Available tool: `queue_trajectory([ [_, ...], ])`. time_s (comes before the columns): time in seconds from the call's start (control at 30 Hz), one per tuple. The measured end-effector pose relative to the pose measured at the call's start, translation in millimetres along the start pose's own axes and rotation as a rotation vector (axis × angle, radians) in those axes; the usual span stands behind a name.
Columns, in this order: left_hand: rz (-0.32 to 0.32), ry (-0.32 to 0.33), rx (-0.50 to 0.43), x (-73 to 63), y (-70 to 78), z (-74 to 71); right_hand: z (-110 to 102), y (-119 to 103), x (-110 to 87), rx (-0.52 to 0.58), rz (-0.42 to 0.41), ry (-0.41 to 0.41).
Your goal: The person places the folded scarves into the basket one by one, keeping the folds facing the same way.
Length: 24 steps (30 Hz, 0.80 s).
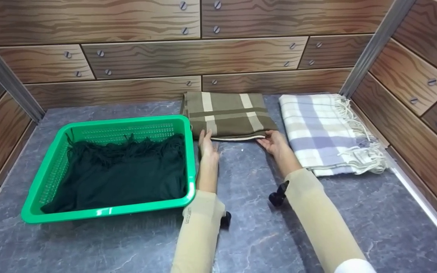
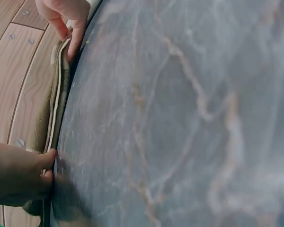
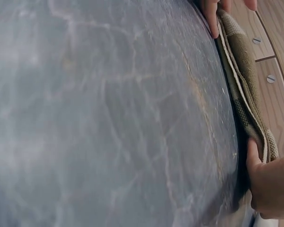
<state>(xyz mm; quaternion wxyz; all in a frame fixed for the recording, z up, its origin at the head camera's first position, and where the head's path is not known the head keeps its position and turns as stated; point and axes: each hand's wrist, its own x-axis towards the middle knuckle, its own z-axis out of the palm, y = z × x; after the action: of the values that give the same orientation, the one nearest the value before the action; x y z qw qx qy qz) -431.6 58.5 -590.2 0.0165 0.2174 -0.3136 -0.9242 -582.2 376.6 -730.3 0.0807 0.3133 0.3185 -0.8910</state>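
A folded olive-brown scarf (image 1: 230, 113) with cream stripes lies near the back wall. My left hand (image 1: 208, 147) pinches its near edge toward the left corner, and the right hand (image 1: 275, 144) grips the same edge at the right corner. Seen from the left wrist, the layered edge of the scarf (image 2: 54, 104) runs between both hands, with thumb and fingers at the folds. In the right wrist view, the right thumb lies against the front of the scarf's edge (image 3: 241, 80), while the other fingers are partly hidden by the cloth.
A green plastic basket (image 1: 108, 209) with a dark fringed cloth (image 1: 127, 174) inside stands at the left, close beside the left forearm. At the right lies a folded white and lavender plaid scarf (image 1: 313, 132) with fringe. Wood-patterned walls (image 1: 188, 57) enclose the grey marbled table (image 1: 249, 242).
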Motion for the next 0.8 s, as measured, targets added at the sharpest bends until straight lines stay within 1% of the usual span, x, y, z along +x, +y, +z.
queue_trajectory([
  [0.03, -0.028, 0.018, -0.009, -3.1, 1.7, 0.6, 6, 2, -20.2, -0.004, -0.003, 0.003],
  [0.07, -0.038, 0.039, 0.004, -4.2, 1.6, 1.2, 13, 4, -43.2, -0.006, 0.001, 0.0],
  [0.1, -0.034, 0.05, 0.025, -4.2, 0.4, 0.8, 22, 6, -69.9, -0.01, 0.006, 0.009],
  [0.13, -0.043, 0.061, 0.032, -4.5, -0.4, 0.3, 31, 9, -99.7, -0.021, 0.006, 0.011],
  [0.17, -0.039, 0.077, 0.034, -1.0, -3.3, -0.2, 41, 12, -130.7, -0.032, 0.004, 0.016],
  [0.23, -0.026, 0.101, 0.018, 14.1, -13.5, -5.9, 69, 21, -206.0, -0.064, 0.001, 0.039],
  [0.27, -0.014, 0.113, 0.009, 25.4, -21.6, -10.5, 84, 25, -246.6, -0.085, 0.0, 0.047],
  [0.3, -0.009, 0.122, -0.009, 41.6, -32.0, -17.0, 91, 28, -266.8, -0.098, -0.012, 0.053],
  [0.33, -0.024, 0.138, -0.035, 59.1, -43.1, -23.2, 97, 31, -284.6, -0.106, -0.024, 0.067],
  [0.37, -0.021, 0.153, -0.052, 74.2, -53.5, -28.3, 97, 32, -287.2, -0.112, -0.026, 0.072],
  [0.4, -0.027, 0.163, -0.059, 85.4, -62.0, -32.9, 94, 31, -283.8, -0.116, -0.024, 0.07],
  [0.43, -0.037, 0.175, -0.069, 91.6, -68.0, -35.7, 85, 28, -272.5, -0.117, -0.018, 0.054],
  [0.47, -0.043, 0.186, -0.079, 94.7, -72.6, -37.0, 73, 24, -252.9, -0.122, -0.017, 0.044],
  [0.5, -0.049, 0.193, -0.089, 95.2, -76.1, -37.6, 58, 20, -227.0, -0.121, -0.016, 0.033],
  [0.57, -0.064, 0.213, -0.101, 80.6, -75.5, -34.1, 40, 12, -208.9, -0.14, -0.004, -0.015],
  [0.63, -0.08, 0.243, -0.117, 71.2, -78.4, -32.7, 34, 7, -215.4, -0.159, -0.012, -0.014],
  [0.67, -0.089, 0.257, -0.121, 70.2, -81.9, -33.5, 35, 7, -227.7, -0.161, -0.015, -0.013],
  [0.73, -0.112, 0.276, -0.123, 71.3, -90.8, -37.1, 37, 5, -243.6, -0.176, -0.02, 0.009],
  [0.77, -0.124, 0.283, -0.12, 73.9, -96.7, -39.5, 40, 5, -255.3, -0.193, -0.022, 0.04],
  [0.8, -0.135, 0.288, -0.113, 77.1, -102.6, -42.7, 37, 3, -259.6, -0.191, -0.022, 0.014],
])
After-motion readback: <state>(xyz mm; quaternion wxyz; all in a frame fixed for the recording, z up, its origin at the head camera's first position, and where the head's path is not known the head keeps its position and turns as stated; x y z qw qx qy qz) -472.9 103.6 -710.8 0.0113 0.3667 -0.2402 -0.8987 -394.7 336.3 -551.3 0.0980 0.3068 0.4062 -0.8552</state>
